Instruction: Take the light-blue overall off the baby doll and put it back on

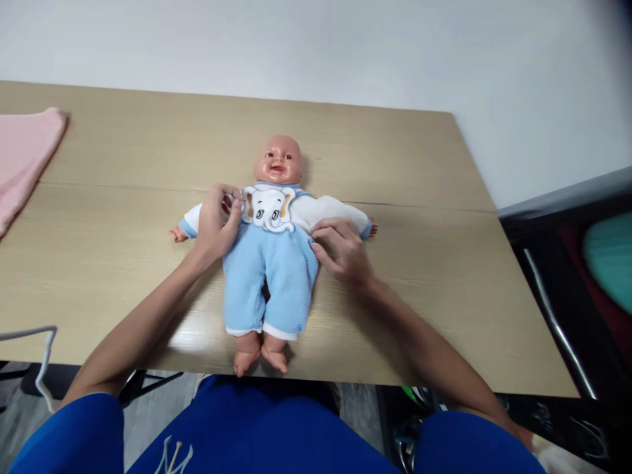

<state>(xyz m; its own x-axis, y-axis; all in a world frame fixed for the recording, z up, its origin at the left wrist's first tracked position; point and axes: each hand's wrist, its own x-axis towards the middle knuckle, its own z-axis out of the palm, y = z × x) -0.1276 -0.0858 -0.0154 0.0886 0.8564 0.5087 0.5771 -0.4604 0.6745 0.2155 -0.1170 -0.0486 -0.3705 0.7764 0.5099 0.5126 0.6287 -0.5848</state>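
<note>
A baby doll lies on its back on the table, its bare feet pointing toward me. It wears a romper with light blue fleece legs and white sleeves spread to both sides. On the chest is a white elephant patch with orange inner ears. My left hand is closed at the chest, fingers and thumb pinching the cloth by the patch's left edge. With bent fingers, my right hand pinches the romper's side at the waist, below the doll's outstretched sleeve.
Pink cloth lies at the table's left end. A white cable hangs over the front left edge. The wooden table has a seam across it and meets a pale wall behind. Dark furniture with a metal bar stands at the right.
</note>
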